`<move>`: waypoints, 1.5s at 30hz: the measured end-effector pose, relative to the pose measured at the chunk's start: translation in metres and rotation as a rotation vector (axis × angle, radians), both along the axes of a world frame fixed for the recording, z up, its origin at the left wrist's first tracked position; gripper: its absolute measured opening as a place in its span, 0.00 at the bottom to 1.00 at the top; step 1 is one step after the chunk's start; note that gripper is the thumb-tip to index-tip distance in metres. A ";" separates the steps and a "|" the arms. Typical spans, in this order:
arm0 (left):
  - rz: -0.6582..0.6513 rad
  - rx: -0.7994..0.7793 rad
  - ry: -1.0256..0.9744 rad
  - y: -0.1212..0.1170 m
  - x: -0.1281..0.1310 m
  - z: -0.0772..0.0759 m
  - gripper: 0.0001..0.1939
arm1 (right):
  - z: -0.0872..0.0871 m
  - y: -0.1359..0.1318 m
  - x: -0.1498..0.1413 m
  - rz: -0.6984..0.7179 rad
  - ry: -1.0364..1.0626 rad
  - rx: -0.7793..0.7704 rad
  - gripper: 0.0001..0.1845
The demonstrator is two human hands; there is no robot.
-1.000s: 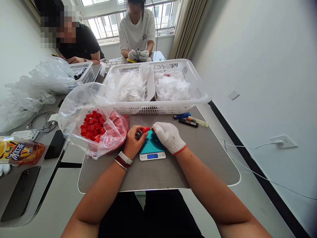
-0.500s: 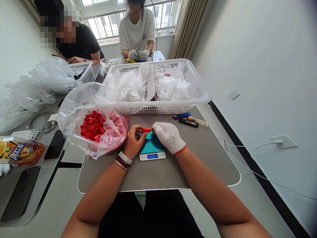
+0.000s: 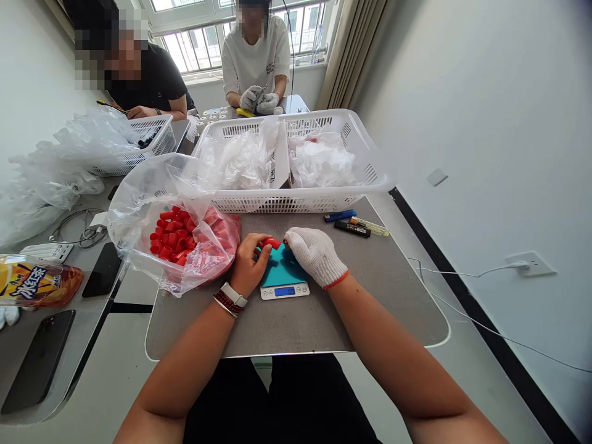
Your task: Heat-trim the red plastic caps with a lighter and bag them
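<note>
A small red plastic cap (image 3: 272,243) is held above a digital kitchen scale (image 3: 283,291) with a teal pad on top. My left hand (image 3: 248,263), bare and wearing a wristwatch and bracelets, curls its fingers around the cap's left end. My right hand (image 3: 316,256), in a white knit glove with a red cuff, pinches the cap's right end. Both hands sit just above the scale's pad, and the cap does not touch it. Left of my left hand lies a clear plastic bag (image 3: 139,197) holding a heap of red caps (image 3: 171,235).
A white slotted plastic basket (image 3: 296,202) stuffed with clear bags stands just beyond my hands. Several pens and markers (image 3: 352,226) lie on the grey mat (image 3: 383,314) to the right. Co-workers sit farther on, one with gloved hands (image 3: 259,102). Phones lie on the table at left.
My left fingers have curled up over the cap's left end, and the cap has tilted slightly. My right glove and the scale have not visibly moved.
</note>
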State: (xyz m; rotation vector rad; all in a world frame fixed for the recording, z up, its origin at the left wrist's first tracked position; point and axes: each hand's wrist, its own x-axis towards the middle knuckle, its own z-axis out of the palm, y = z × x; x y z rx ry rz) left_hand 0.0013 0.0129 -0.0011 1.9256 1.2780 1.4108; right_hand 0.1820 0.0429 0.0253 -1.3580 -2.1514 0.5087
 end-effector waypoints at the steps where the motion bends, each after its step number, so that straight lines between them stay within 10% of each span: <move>1: -0.005 -0.023 -0.015 0.000 0.000 -0.001 0.09 | 0.000 0.000 0.000 0.000 -0.003 0.001 0.24; 9: -0.045 -0.201 -0.162 -0.002 0.003 -0.005 0.11 | -0.001 0.001 0.001 0.015 -0.044 0.031 0.25; 45: 0.043 0.001 -0.035 -0.002 0.003 -0.001 0.08 | -0.001 0.000 -0.002 -0.048 0.078 -0.005 0.26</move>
